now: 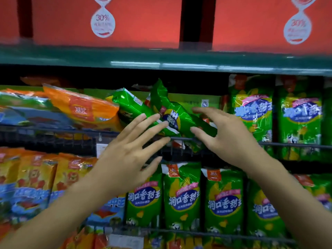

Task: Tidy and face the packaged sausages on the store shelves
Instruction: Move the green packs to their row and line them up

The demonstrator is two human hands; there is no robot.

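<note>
2 toppled shiny green plastic sausage packs (172, 115) lie between the grips on the wire shelf rail (287, 145). Left hand (133, 150) and right hand (228, 133) are spread, nothing held. Risk: slick film could be nudged over the rail.

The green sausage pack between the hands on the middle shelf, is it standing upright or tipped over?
Tipped over. The green pack lies slanted across the wire shelf rail, while the neighbouring green packs stand upright.

Wire-fronted shelf (287, 145) carries toppled green sausage packs (179, 117) beside upright ones (251, 112).
</note>
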